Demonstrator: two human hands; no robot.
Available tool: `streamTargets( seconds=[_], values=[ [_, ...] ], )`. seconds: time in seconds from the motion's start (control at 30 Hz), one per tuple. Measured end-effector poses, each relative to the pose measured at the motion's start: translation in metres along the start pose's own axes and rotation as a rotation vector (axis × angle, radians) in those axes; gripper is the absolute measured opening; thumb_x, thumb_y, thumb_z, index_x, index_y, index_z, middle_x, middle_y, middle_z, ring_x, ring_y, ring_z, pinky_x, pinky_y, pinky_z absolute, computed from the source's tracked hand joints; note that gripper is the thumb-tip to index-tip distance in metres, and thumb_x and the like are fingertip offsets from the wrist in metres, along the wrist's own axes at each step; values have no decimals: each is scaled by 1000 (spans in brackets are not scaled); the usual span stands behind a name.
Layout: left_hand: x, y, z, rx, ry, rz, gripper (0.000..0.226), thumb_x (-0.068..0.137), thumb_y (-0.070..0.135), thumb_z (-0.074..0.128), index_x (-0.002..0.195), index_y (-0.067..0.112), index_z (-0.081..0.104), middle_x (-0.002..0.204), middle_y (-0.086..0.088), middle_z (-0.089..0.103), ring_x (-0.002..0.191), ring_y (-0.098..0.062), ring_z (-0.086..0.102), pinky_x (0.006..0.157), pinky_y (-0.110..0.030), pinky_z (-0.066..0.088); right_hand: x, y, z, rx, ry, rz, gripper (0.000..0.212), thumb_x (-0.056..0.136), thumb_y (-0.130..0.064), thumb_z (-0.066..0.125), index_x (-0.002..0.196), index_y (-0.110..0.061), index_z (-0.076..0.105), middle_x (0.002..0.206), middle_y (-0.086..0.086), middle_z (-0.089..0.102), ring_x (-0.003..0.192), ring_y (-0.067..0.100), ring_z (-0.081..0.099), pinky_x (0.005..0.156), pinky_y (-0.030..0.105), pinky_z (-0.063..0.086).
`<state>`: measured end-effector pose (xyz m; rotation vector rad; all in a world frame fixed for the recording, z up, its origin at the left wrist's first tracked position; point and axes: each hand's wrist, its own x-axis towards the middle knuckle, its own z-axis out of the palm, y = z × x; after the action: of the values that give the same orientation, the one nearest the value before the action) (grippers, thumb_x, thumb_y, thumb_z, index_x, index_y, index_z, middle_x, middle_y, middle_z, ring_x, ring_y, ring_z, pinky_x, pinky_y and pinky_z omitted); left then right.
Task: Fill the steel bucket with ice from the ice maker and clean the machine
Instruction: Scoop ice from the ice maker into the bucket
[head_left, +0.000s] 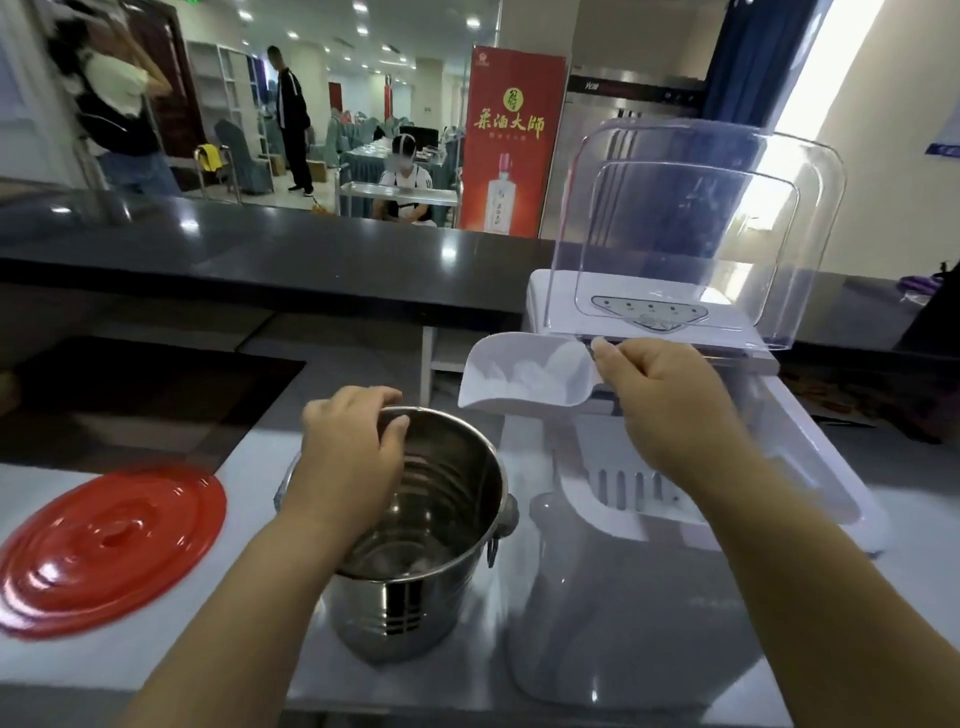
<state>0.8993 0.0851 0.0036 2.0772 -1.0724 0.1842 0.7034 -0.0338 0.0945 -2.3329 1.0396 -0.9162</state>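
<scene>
Left hand (353, 447) grips the stiff, slippery steel bucket (415, 545) rim, frame centre; right hand (670, 405) pinches the light ice-filled scoop (524, 376).

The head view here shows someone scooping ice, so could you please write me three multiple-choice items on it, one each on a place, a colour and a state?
1. Where does the round lid lie?
A. on the bucket
B. on the counter, left of the bucket
C. inside the ice maker

2. What colour is that lid?
A. red
B. blue
C. black

3. How stands the ice maker's clear cover?
A. shut flat
B. taken off, on the counter
C. raised open

Key:
1 B: the lid lies flat on the counter, left of the steel bucket, whose rim the left hand grips.
2 A: it is plainly red.
3 C: the clear cover stands up above the ice maker, while the right hand holds the white scoop with ice.
</scene>
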Motion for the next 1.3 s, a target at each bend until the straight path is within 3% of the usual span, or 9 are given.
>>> streamTargets(
  seconds=[0.2,0.27,0.37,0.53,0.7,0.83,1.03,1.17,1.3],
  values=[
    [8,-32,-10,182,-149,-158,43,95,21,48,137,9,46,138,-12,48,127,-35,38,104,-41,28,3,-12,19,-198,-9,-65,39,100,-37,37,86,-10,62,79,2,60,78,22,52,73,39,45],
    [8,-36,-13,172,-223,-193,34,96,19,45,129,8,51,131,-15,51,119,-34,44,96,-36,33,2,-16,24,-267,-3,-129,35,100,-35,37,81,-14,58,77,0,55,75,20,48,67,34,36],
    [7,-40,-15,122,-223,-188,26,96,16,45,117,8,58,117,-15,58,106,-29,51,77,-26,30,1,-20,31,-335,6,-212,33,99,-35,39,87,-13,60,83,1,57,80,23,50,70,35,40],
    [7,-41,-18,31,-185,-201,26,97,18,44,118,13,58,115,-8,59,90,-15,42,74,-23,28,1,-21,41,-428,-29,-268,32,98,-37,40,91,-14,61,87,1,57,84,22,52,72,33,41],
    [9,-46,-16,-22,-229,-197,26,98,20,44,119,14,57,115,-7,59,91,-12,43,78,-26,32,-1,-23,43,-419,-30,-244,30,99,-38,38,86,-17,56,85,-1,56,81,20,52,71,31,42],
    [12,-46,-18,-24,-250,-179,26,98,21,44,119,12,57,114,-6,58,90,-12,45,77,-25,33,-2,-25,44,-403,4,-216,30,100,-37,35,77,-21,47,74,-5,49,72,17,48,59,24,31],
    [17,-48,-25,-55,-174,-124,45,94,28,53,137,15,46,134,-7,50,125,-25,45,100,-39,38,-4,-20,41,-246,117,-129,32,100,-34,38,82,-16,58,73,-6,53,70,16,49,63,31,37],
    [18,-39,-31,-112,-102,-27,42,92,27,58,131,15,52,128,-4,55,120,-20,48,96,-31,38,-7,-11,37,-156,191,-38,35,100,-34,38,69,-20,48,67,-8,50,68,18,46,62,31,29],
    [19,-18,-33,-140,-91,90,40,91,27,58,129,16,53,121,0,57,107,-9,48,87,-23,37,-10,-5,28,-122,231,13,40,100,-36,36,79,-11,58,73,1,58,70,20,50,61,33,34]
  ],
)
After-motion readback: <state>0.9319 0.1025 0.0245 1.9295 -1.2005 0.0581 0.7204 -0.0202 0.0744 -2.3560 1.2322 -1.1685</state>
